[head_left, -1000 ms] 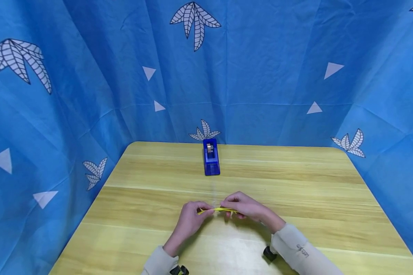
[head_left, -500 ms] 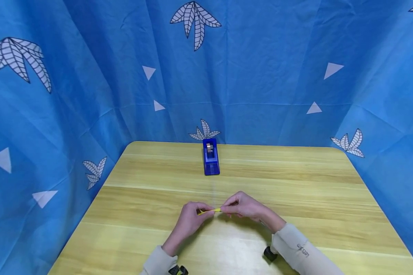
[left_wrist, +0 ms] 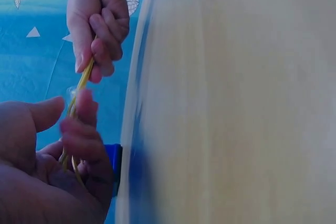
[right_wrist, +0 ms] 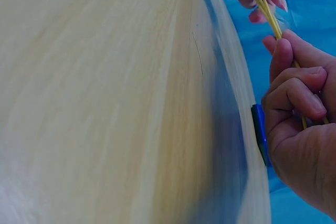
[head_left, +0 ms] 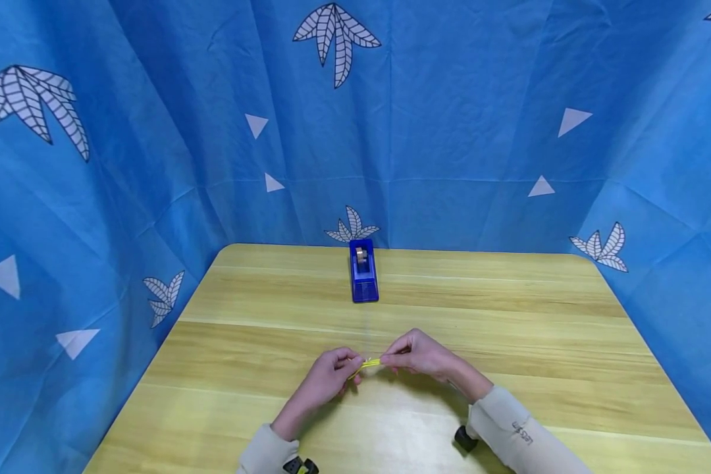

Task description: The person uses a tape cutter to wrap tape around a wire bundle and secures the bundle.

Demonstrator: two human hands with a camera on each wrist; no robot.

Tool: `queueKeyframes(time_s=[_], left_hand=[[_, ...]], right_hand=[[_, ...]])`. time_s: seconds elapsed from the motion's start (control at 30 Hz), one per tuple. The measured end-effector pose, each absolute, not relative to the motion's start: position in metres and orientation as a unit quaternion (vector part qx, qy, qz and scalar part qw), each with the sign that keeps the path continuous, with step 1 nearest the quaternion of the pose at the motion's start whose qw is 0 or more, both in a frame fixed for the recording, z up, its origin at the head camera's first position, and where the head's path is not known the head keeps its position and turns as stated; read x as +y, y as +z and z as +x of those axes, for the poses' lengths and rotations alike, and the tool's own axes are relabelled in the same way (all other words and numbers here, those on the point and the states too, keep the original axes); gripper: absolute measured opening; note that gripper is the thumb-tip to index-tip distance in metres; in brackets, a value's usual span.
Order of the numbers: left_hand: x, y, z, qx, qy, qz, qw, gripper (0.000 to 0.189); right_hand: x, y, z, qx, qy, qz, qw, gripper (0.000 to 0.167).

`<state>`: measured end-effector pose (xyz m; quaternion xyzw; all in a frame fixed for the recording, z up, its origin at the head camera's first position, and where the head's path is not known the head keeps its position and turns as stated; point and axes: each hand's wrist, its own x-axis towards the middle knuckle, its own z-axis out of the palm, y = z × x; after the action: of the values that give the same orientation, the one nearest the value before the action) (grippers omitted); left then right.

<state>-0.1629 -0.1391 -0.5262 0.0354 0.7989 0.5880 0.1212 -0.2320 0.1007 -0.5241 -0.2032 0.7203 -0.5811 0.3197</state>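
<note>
A thin bundle of yellow strands (head_left: 371, 363) stretches between the two hands above the table. The right hand (head_left: 423, 355) pinches its right end between thumb and fingers. My left hand (head_left: 328, 375) has its fingers curled round the other part; in the left wrist view the thumb stands away from the blurred fingers, and loose loops (left_wrist: 77, 171) hang into the palm. A small clear film-like piece (left_wrist: 72, 92) clings to the bundle between the hands. Whether the strands are cord or bands cannot be made out.
A blue tape dispenser (head_left: 364, 289) with a roll in it stands at the table's far edge, beyond the hands. The wood-grain table (head_left: 509, 316) extends to both sides. Blue patterned curtains (head_left: 450, 131) enclose the back and sides.
The right hand has shifted its grip, its fingertips now closed together on the bundle's end. The left hand has turned and its fingers have loosened, with the thumb changing position; its wrist moved slightly left.
</note>
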Motion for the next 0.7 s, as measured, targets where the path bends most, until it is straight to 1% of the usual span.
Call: queueKeyframes(time_s=[0.2, 0.4, 0.57, 0.7], left_hand=[[-0.1359, -0.527, -0.161, 0.798, 0.595, 0.038, 0.094, 0.021], [-0.1348, -0.5275, -0.1607, 0.799, 0.595, 0.041, 0.075, 0.018], [-0.134, -0.5284, -0.1615, 0.813, 0.577, 0.046, 0.066, 0.019], [-0.1338, -0.5287, -0.1618, 0.818, 0.569, 0.05, 0.07, 0.019]], right_hand=[[0.0978, -0.5229, -0.2321, 0.723, -0.585, -0.197, 0.312, 0.025], [0.0953, -0.5209, -0.2326, 0.714, -0.591, -0.198, 0.319, 0.027], [0.0951, -0.5198, -0.2319, 0.707, -0.594, -0.201, 0.327, 0.028], [0.0964, -0.521, -0.2323, 0.703, -0.596, -0.207, 0.328, 0.029]])
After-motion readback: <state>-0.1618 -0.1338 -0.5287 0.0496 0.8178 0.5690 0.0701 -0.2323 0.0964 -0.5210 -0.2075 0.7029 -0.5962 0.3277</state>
